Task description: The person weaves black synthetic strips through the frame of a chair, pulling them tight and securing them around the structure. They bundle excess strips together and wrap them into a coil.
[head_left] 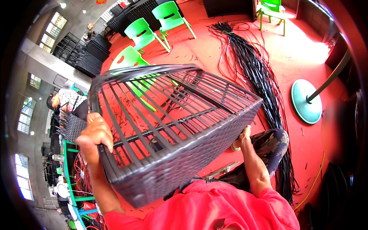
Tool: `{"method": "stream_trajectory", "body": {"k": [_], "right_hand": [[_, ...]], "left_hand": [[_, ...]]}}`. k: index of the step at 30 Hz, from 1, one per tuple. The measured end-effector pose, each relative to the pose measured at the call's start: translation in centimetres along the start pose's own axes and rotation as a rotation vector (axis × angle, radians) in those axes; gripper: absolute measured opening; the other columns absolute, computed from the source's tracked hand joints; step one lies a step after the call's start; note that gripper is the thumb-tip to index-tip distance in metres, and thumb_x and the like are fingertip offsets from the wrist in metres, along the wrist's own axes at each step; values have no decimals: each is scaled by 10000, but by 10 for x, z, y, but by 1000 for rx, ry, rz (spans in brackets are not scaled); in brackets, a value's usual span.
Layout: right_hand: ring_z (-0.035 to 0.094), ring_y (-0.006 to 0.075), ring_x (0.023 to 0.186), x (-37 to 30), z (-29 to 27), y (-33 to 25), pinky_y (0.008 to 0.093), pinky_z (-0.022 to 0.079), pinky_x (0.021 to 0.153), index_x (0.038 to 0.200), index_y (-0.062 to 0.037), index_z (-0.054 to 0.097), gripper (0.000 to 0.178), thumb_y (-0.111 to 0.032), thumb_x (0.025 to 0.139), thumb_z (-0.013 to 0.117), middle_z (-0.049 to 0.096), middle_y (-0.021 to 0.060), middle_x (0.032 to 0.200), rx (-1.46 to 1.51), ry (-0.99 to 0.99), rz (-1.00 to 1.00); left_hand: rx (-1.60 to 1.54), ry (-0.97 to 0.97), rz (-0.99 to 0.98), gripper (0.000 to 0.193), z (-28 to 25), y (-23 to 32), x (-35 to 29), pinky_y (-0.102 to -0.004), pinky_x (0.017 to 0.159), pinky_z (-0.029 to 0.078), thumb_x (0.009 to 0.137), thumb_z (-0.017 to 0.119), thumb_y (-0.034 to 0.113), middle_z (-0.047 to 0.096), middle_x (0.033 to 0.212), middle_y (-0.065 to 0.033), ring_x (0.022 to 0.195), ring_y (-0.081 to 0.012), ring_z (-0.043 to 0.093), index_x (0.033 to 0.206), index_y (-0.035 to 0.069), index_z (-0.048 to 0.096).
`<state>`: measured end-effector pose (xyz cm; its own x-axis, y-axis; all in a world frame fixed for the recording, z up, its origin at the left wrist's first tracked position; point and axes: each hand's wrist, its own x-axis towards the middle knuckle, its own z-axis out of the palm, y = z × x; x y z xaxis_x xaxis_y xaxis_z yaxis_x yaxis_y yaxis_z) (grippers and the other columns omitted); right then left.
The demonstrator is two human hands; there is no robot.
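A black wicker chair frame [184, 157] is tilted across my lap. Its near side is tightly woven, while spaced strips run lengthwise over an open part with the red floor showing through. My left hand [96, 136] is closed around the frame's left edge, thumb outward. At the frame's right end, my right hand [243, 138] grips the lower edge of the woven side; some of its fingers are hidden beneath. A bundle of loose black strips [111, 74] curves along the frame's far edge.
A long heap of black plastic strips [255, 73] lies on the red floor to the right. Green plastic chairs [167, 14] stand ahead. A round teal base with a pole [306, 101] is at far right. On the left, another person [71, 100] sits beside woven work.
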<state>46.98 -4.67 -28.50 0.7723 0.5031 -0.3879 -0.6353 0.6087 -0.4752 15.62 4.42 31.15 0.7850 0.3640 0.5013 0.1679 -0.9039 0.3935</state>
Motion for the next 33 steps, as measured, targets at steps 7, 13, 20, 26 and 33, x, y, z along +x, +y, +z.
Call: {"method": "stream_trajectory", "body": {"k": [7,13,20,26,33], "right_hand": [[569,276,980,21,-1,-12,426,459,860,1146,-33,507,511,-463,908,369,558,116,1149,-357,572,-122],[596,232,724,3,2,-16,337,483,676,1027,-58,598,438,-432,889,414,640,44,862,-516,665,67],[389,362,1220,-23,13,-42,633,262,973,1295,-106,430,727,-620,859,156,419,115,1341,-249,337,565],[465,351,1120,-20,19,-42,663,315,883,1250,-112,472,689,-603,844,209,487,117,1245,-192,312,522],[531,318,994,7,0,1,597,407,798,1192,-120,504,580,-546,849,311,555,108,1090,-253,307,368]], "left_hand": [[-342,206,-226,641,22,-116,-94,-288,629,327,977,151,340,403,449,-33,463,-152,368,442,78,389],[-234,277,-307,627,22,-126,-140,-331,787,339,966,172,358,399,449,-22,488,-150,417,443,87,385],[-108,572,-471,538,39,-101,-130,-444,1018,244,965,196,332,554,714,-67,858,-206,546,643,45,517],[-257,417,-296,665,34,-107,-131,-334,881,311,971,146,383,410,437,-12,488,-151,429,434,91,408],[-252,411,-217,680,25,-78,-86,-304,759,290,970,83,391,429,431,-17,434,-133,372,430,116,392]]}}
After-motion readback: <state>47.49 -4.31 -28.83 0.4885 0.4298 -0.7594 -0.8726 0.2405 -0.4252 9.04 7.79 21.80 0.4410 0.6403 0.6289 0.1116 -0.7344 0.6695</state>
